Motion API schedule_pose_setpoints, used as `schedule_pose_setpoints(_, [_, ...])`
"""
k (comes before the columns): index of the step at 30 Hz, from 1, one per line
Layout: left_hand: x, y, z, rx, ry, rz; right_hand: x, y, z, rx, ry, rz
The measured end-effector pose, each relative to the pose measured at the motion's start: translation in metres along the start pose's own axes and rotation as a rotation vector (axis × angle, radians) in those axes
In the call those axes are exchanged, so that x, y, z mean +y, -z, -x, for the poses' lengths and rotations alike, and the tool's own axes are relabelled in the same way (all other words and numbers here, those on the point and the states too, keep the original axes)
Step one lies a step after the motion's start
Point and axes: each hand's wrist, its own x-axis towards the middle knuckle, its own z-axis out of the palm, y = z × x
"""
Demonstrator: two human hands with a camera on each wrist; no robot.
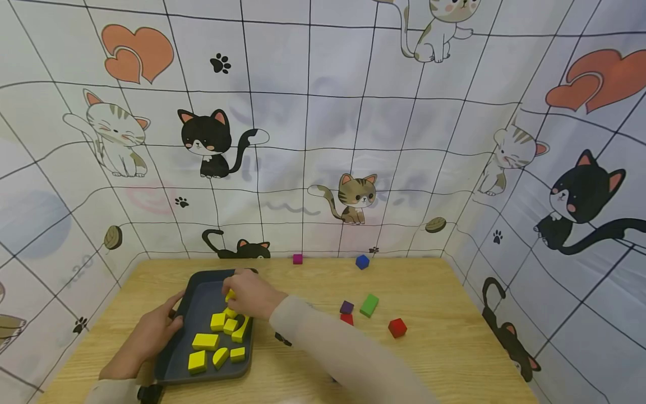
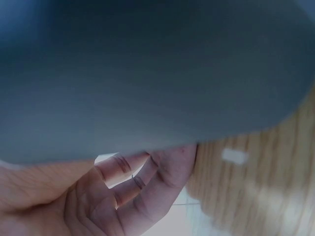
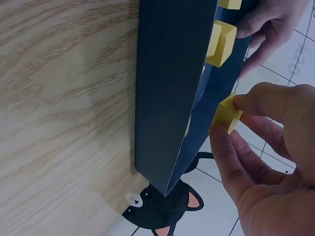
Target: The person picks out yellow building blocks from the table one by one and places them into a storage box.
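right wrist: yellow block (image 3: pixel 227 114) between fingertips (image 3: pixel 246 102)

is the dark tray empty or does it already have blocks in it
Not empty: the dark tray holds several yellow blocks, and the right hand pinches another yellow block over it.

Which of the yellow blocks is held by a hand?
The yellow block pinched by the right hand over the tray; the others lie loose inside.
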Motion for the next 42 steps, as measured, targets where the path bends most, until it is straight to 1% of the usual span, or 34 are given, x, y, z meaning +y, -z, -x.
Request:
schedule_pose_setpoints(7, [-0.002, 0.000, 0.002, -0.012, 0.007, 0.010, -0.012, -0.006, -0.009, -0.041, 0.014, 0.023])
schedule_pose_setpoints(13, [-0.002, 0.002, 0.004, -0.027, 0.017, 0.020, -0.020, -0.011, -0.016, -0.023, 0.057, 0.097])
schedule_pose_setpoints(17, [-0.001, 0.001, 0.003, -0.024, 0.017, 0.012, -0.025, -0.011, -0.020, -0.017, 0.073, 0.125])
schedule_pose_setpoints(22, [-0.001, 0.000, 0.002, -0.016, 0.013, 0.017, -0.028, -0.012, -0.022, -0.028, 0.066, 0.134])
schedule_pose_setpoints(29, [0.000, 0.000, -0.001, -0.007, -0.004, 0.033, -0.029, -0.013, -0.025, -0.016, 0.052, 0.139])
schedule_pose_setpoints(36, [0.000, 0.001, -0.001, -0.023, 0.011, 0.034, -0.026, -0.013, -0.022, -0.027, 0.052, 0.116])
schedule_pose_setpoints(42, [0.003, 0.002, -0.001, -0.017, 0.015, 0.026, -0.025, -0.012, -0.018, -0.030, 0.055, 0.103])
